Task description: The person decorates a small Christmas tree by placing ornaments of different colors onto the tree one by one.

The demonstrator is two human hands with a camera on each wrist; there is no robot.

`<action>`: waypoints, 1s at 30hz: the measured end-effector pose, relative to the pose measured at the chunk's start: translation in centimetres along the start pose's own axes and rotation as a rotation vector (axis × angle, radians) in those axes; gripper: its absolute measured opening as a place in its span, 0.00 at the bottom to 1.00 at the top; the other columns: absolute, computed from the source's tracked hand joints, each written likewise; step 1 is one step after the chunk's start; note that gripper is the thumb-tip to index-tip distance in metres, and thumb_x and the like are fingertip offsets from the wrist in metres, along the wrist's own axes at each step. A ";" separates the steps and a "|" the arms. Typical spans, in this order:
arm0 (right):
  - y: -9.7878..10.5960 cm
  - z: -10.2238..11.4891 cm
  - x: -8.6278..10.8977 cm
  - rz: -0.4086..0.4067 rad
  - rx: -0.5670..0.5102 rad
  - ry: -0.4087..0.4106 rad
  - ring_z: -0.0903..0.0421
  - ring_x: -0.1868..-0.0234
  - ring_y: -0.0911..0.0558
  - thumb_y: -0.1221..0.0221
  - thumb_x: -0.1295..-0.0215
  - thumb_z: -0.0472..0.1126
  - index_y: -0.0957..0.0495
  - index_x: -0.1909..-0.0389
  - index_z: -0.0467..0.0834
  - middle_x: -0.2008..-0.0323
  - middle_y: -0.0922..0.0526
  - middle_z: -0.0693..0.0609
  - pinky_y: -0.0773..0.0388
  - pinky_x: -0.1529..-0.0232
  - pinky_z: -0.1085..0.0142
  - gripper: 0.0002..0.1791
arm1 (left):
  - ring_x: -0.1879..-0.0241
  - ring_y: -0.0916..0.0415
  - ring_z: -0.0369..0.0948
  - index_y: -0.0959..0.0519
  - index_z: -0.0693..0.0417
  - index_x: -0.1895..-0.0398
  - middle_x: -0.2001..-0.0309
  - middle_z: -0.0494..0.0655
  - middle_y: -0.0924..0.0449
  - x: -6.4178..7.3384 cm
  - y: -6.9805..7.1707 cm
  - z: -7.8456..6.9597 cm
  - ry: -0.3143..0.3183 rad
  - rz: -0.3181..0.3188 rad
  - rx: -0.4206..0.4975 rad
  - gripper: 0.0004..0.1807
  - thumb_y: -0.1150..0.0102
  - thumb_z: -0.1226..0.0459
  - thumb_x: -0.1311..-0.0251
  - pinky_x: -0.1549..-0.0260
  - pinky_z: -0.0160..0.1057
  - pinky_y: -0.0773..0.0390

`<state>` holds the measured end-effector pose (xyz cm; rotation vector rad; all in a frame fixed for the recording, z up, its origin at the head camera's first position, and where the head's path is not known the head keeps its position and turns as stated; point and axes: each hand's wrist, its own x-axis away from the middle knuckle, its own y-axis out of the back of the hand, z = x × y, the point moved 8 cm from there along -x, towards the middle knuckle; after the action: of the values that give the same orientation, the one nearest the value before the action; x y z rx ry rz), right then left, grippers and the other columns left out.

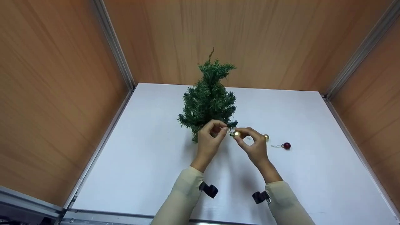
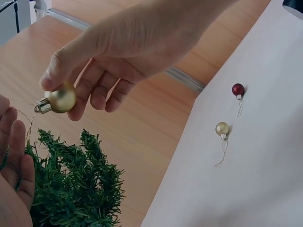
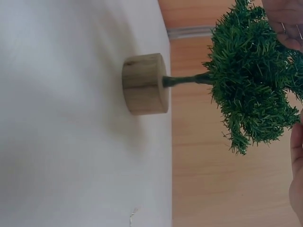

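A smooth white table (image 1: 140,175) carries a small green tree (image 1: 207,97), upright on its round wooden base (image 3: 144,85). To the tree's right lie a gold ball (image 2: 222,128) and, near it but apart, a dark red ball (image 1: 286,146), each with a thin string loop resting on the tabletop.

The gold ball (image 1: 236,134) is round and shiny; the right hand (image 1: 254,143) pinches it at five o'clock from the middle of the green tree (image 1: 210,98). In the head view, its metallic cap (image 2: 42,105) points to nine o'clock. The left hand (image 1: 209,139) pinches its thin thread (image 2: 31,125). The tree stands upright on a round wooden base (image 3: 144,85).
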<state>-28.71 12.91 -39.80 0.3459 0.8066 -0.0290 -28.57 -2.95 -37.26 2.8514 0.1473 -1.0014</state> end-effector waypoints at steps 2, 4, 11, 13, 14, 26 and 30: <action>-0.1 -0.2 0.2 0.006 -0.004 -0.011 0.57 0.71 0.23 0.38 0.47 0.31 0.21 0.60 0.36 0.70 0.19 0.52 0.25 0.68 0.60 0.12 | 0.77 0.30 0.43 0.23 0.60 0.70 0.74 0.47 0.24 0.0 0.0 -0.1 0.001 -0.001 0.003 0.03 0.41 0.72 0.47 0.80 0.39 0.29; -0.2 -0.3 0.3 0.013 -0.010 -0.022 0.57 0.70 0.23 0.38 0.47 0.31 0.21 0.60 0.36 0.69 0.19 0.52 0.25 0.67 0.61 0.12 | 0.77 0.30 0.43 0.23 0.60 0.70 0.74 0.47 0.24 0.0 0.0 -0.2 0.004 -0.001 0.001 0.03 0.41 0.72 0.47 0.81 0.39 0.29; -0.5 -0.7 0.9 0.021 -0.010 -0.070 0.56 0.69 0.22 0.38 0.47 0.32 0.21 0.60 0.36 0.67 0.19 0.50 0.26 0.63 0.60 0.12 | 0.77 0.30 0.42 0.23 0.59 0.69 0.74 0.46 0.24 0.0 0.0 -0.1 0.013 0.006 -0.004 0.03 0.41 0.71 0.47 0.80 0.39 0.29; -0.7 -0.8 1.0 0.024 -0.017 -0.084 0.56 0.69 0.22 0.38 0.47 0.32 0.21 0.60 0.37 0.66 0.19 0.51 0.26 0.63 0.60 0.12 | 0.76 0.30 0.43 0.23 0.59 0.69 0.74 0.46 0.24 0.0 0.0 -0.2 0.017 0.009 -0.005 0.02 0.41 0.71 0.46 0.80 0.40 0.28; -0.7 -0.9 1.1 0.027 -0.023 -0.089 0.56 0.69 0.22 0.38 0.47 0.32 0.21 0.60 0.37 0.66 0.19 0.51 0.26 0.63 0.60 0.12 | 0.76 0.30 0.42 0.23 0.59 0.69 0.74 0.46 0.24 0.0 0.0 -0.2 0.016 0.008 -0.005 0.02 0.41 0.71 0.46 0.80 0.39 0.29; -1.7 -1.3 1.4 0.097 -0.055 -0.137 0.56 0.67 0.21 0.37 0.47 0.35 0.21 0.60 0.40 0.63 0.19 0.53 0.26 0.61 0.58 0.12 | 0.77 0.31 0.44 0.23 0.58 0.69 0.74 0.47 0.24 0.1 -0.2 -0.2 -0.004 0.020 -0.005 0.02 0.42 0.70 0.46 0.81 0.37 0.32; -2.0 -1.2 1.5 0.126 -0.067 -0.130 0.56 0.67 0.21 0.37 0.47 0.35 0.22 0.58 0.40 0.63 0.19 0.51 0.26 0.61 0.56 0.14 | 0.77 0.30 0.44 0.23 0.58 0.69 0.74 0.46 0.24 0.2 -0.3 -0.1 0.007 0.025 -0.006 0.02 0.41 0.70 0.47 0.81 0.39 0.31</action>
<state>-28.85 11.55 -42.23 0.3277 0.6542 0.0920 -28.39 -2.60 -37.32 2.8438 0.1146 -0.9849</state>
